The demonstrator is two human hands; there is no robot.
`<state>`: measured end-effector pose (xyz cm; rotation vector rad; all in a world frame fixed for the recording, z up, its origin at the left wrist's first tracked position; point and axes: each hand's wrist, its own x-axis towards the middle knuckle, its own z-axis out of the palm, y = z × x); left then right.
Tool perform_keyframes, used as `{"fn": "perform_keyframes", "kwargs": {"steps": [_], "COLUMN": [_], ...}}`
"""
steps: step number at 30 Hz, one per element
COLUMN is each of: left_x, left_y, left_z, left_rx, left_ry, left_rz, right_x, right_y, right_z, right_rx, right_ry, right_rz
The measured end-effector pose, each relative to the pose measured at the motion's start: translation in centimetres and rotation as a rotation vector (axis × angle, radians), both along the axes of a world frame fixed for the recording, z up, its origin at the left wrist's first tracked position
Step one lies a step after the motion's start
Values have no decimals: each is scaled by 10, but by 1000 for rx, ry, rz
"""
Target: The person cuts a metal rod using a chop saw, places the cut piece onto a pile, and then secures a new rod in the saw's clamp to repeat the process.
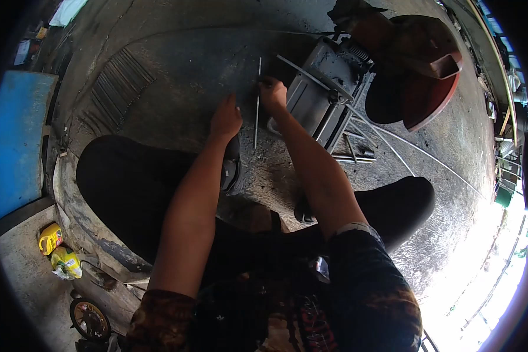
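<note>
My right hand [274, 95] is closed, its fingertips at a thin straight metal rod [256, 120] that stretches up and down the picture just above the floor. To the left of that rod is my left hand [226, 120], apart from it, with fingers partly stretched away from me and nothing visible in them. Right beside my right hand stands a cut-off saw, its grey metal base [308, 97] nearest to me and its red blade guard [437, 97] farther right. Another rod [302, 71] lies across the base at the clamp.
Many thin rods [120, 82] lie side by side on the concrete floor at the left. Short cut pieces [355, 157] and long rods [393, 149] are beside the saw. A cable [217, 29] curves behind. A blue panel [17, 141] and yellow containers [51, 239] stand at the far left.
</note>
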<state>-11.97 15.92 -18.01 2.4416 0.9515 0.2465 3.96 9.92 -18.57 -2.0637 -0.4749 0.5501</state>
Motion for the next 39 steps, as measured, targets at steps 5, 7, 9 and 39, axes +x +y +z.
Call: {"fn": "perform_keyframes", "kwargs": {"steps": [5,7,9,39], "left_x": [17,21,25,49], "left_y": [-8,-12,-15,-87], "left_z": [23,28,25,2], "left_rx": [-11,11,80,-17], "left_ry": [-21,-25,-40,217], "left_rz": [-138,-198,-223,-493], "right_x": [3,-5,-16,-86], "right_y": [-42,-66,-91,-227], "right_z": [22,35,42,-49], "right_rx": [73,60,-184,631], "right_ry": [-123,-147,-144,880], "right_rz": [30,25,51,-1002]}}
